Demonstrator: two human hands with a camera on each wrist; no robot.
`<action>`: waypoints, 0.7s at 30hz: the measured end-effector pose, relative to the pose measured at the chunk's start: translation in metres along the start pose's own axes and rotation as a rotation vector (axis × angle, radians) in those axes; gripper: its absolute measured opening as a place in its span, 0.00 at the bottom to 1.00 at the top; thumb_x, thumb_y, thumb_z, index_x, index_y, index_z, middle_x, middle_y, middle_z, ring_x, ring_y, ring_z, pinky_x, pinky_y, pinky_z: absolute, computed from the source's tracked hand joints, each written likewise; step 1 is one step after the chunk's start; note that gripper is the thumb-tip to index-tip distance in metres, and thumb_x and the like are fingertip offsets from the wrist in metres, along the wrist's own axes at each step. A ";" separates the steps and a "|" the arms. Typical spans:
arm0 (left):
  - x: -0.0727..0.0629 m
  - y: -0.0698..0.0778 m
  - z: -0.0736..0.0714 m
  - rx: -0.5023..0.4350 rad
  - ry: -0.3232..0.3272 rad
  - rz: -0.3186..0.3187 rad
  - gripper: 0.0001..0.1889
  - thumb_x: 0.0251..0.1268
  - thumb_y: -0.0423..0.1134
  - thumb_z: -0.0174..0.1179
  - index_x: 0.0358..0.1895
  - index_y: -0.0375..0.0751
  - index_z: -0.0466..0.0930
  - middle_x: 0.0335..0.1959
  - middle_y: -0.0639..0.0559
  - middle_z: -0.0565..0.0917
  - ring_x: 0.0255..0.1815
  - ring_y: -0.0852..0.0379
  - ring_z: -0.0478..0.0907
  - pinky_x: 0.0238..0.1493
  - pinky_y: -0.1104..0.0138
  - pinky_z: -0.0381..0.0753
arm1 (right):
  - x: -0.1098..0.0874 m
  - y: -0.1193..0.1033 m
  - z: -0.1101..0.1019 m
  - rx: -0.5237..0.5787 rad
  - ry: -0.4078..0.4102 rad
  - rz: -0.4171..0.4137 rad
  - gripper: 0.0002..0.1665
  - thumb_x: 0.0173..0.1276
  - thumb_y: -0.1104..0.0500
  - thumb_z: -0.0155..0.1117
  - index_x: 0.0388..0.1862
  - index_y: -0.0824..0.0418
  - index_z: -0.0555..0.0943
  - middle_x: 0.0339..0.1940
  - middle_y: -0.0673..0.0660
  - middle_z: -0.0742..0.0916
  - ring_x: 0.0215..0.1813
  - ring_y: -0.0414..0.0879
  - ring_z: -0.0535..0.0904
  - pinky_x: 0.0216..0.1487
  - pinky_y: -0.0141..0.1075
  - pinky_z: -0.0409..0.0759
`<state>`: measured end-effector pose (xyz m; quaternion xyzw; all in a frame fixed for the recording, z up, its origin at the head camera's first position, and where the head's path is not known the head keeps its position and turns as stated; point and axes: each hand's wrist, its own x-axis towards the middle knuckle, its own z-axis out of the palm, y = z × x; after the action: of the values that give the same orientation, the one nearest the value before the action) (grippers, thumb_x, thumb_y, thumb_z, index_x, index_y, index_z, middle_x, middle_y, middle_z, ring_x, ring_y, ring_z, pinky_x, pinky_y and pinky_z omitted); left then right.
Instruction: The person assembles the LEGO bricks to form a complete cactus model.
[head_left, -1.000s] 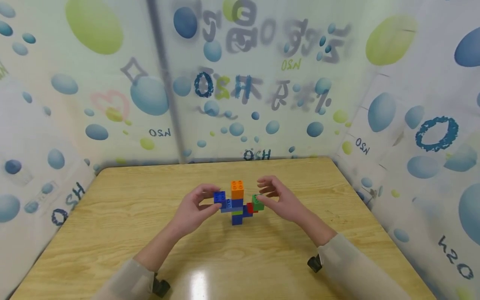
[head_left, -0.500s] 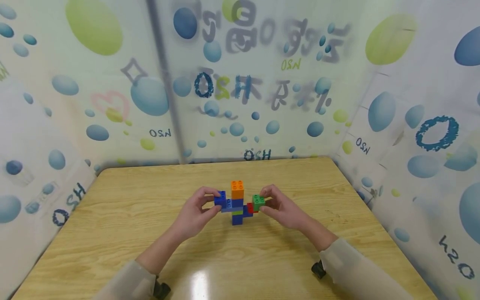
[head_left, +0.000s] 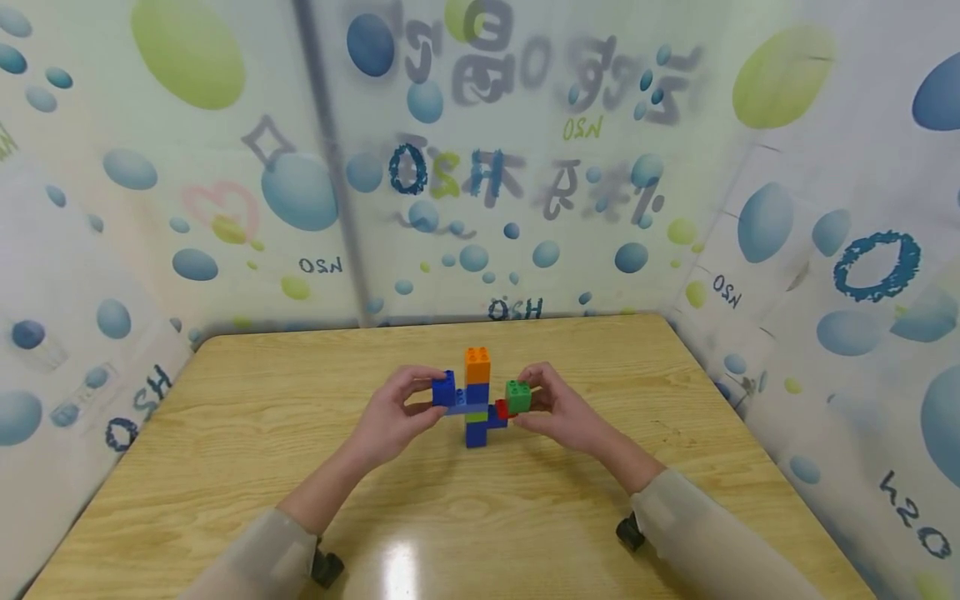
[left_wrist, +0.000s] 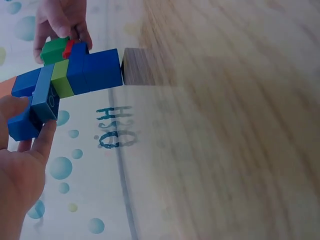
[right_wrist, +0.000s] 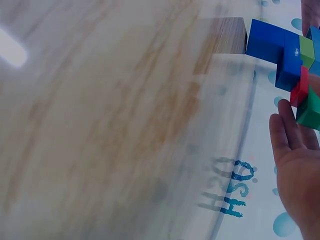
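Observation:
A small upright build of toy building bricks stands near the middle of the table, an orange brick on top and a dark blue brick at its foot. Its left arm ends in a blue brick, which my left hand pinches between thumb and fingers. On the right arm, a green brick sits over a red brick. My right hand holds the green brick at its outer side. Between the blue parts shows a lime brick. Whether the foot touches the table cannot be told.
The wooden table is glossy and mirrors the build's foot. A patterned sheet with bubbles and lettering hangs behind and at both sides. Dark wrist devices sit under the sleeves.
My right hand has come in from the right and taken hold of the green brick. The build's top and arms have risen slightly in the head view; its foot has barely shifted.

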<state>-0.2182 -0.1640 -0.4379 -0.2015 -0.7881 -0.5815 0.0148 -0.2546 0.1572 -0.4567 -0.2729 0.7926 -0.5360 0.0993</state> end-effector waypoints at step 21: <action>0.037 -0.018 -0.007 0.218 -0.030 0.027 0.36 0.70 0.30 0.75 0.78 0.45 0.71 0.74 0.39 0.74 0.68 0.37 0.79 0.62 0.44 0.89 | 0.021 0.009 0.000 0.001 0.055 0.085 0.39 0.75 0.71 0.72 0.75 0.55 0.62 0.67 0.66 0.78 0.53 0.50 0.86 0.57 0.35 0.87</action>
<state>-0.2598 -0.1638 -0.4428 -0.2179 -0.8440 -0.4889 0.0327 -0.2755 0.1485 -0.4620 -0.2242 0.8058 -0.5389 0.1001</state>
